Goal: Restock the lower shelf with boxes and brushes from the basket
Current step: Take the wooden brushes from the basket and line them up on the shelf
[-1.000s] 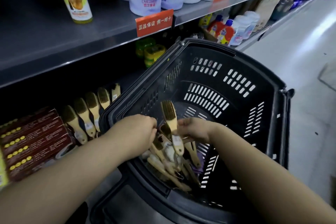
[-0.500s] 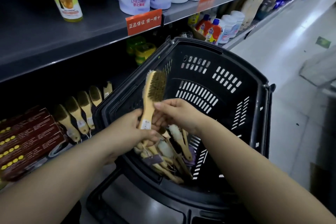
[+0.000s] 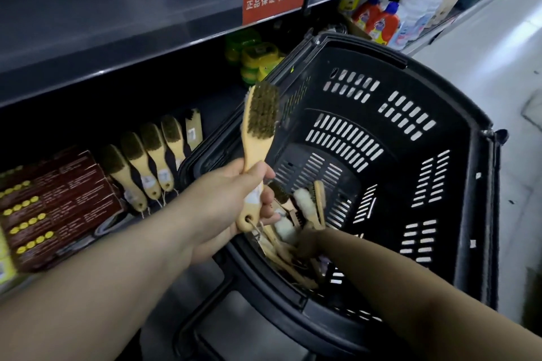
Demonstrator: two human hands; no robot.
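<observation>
I see basket beside shelf | boxes, brush row on shelf | left hand grasps brush upright over rim | right hand down in brush pile, grip unclear

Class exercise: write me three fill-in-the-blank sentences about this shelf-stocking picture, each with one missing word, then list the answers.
1. The left hand holds one wooden brush by its ____.
2. The right hand reaches down into the black ____.
3. On the lower shelf, a row of brushes lies to the right of the dark red ____.

Missing words: handle; basket; boxes
</observation>
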